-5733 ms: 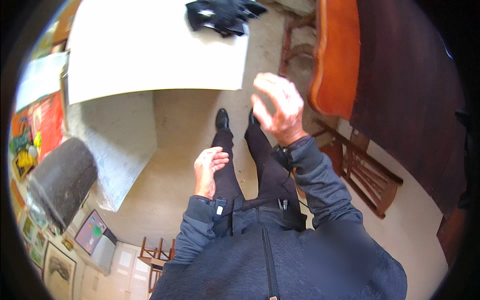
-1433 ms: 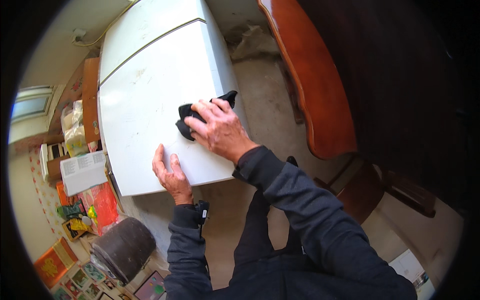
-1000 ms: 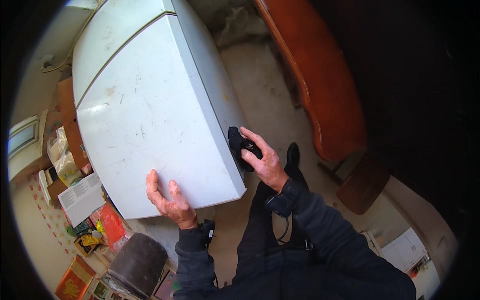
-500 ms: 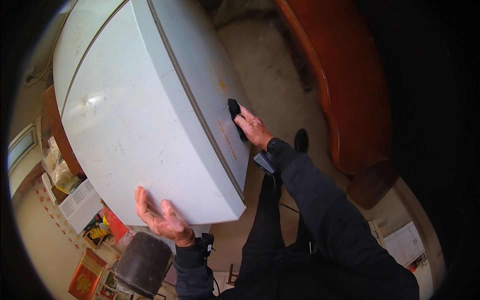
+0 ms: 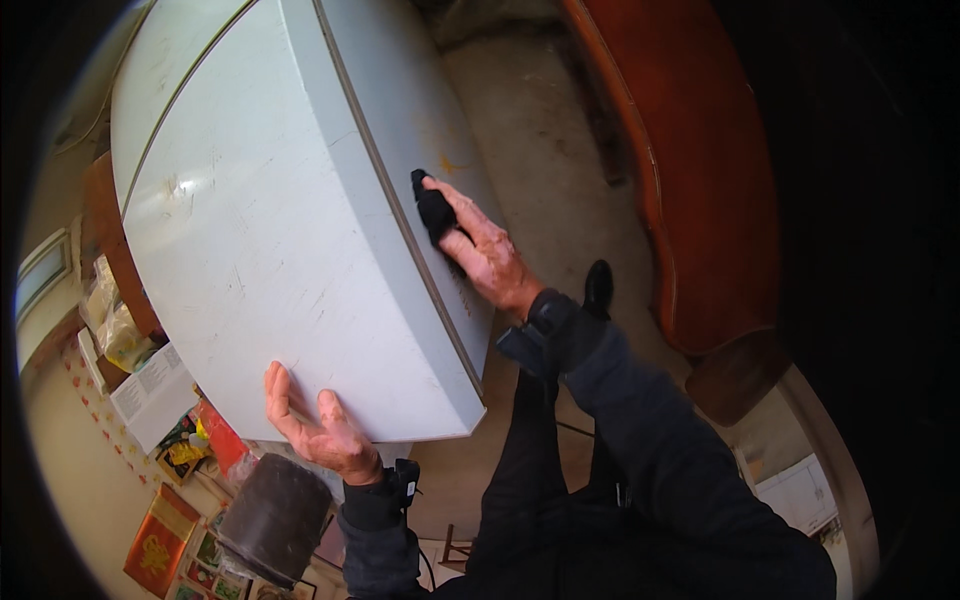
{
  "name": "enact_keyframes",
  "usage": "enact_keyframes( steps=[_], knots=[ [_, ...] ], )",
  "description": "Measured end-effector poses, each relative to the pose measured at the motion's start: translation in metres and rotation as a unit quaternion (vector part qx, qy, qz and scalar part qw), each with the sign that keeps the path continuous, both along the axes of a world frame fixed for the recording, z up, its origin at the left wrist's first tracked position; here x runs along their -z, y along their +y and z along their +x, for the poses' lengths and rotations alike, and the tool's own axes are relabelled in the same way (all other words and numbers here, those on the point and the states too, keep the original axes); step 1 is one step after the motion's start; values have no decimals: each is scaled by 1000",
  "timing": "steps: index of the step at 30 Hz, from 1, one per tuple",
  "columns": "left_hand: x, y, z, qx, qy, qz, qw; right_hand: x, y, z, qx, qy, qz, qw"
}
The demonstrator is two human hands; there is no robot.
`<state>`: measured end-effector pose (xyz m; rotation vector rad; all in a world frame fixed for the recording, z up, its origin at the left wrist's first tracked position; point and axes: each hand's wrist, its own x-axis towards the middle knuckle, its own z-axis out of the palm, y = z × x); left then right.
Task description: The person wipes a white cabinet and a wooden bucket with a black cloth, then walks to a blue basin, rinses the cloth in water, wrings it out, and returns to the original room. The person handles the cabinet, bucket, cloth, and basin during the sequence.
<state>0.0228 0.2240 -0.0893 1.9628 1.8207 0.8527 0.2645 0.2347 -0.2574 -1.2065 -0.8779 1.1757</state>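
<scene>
A scuffed white refrigerator [image 5: 260, 230] fills the middle left, with dark seams and orange stains on its narrow right face. My right hand [image 5: 480, 250] holds a bunched black cloth [image 5: 433, 208] against that face, just right of the long seam; its fingers press over the cloth. My left hand [image 5: 318, 425] rests with fingers apart on the broad white face, by its lower edge, holding nothing.
A curved reddish wooden furniture edge [image 5: 700, 200] runs along the right, with bare floor [image 5: 540, 150] between it and the refrigerator. Bags and papers [image 5: 150, 390] crowd the left, near a dark cylindrical object [image 5: 275, 515]. My shoe [image 5: 598, 290] shows on the floor.
The cloth lay loose on the white surface at first; my right hand took hold of it, moved it to the right face, then slid it upward. My left hand came to rest on the refrigerator.
</scene>
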Motion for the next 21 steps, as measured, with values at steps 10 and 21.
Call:
enact_keyframes(
  steps=[10,21],
  knots=[
    [-1,-1,0,-14,22,10,1000,18,-99,-33,-25,96,-285,953],
    [1,-2,-5,-9,45,29,999,-77,-143,-33,9,299,-254,920]
  ],
)
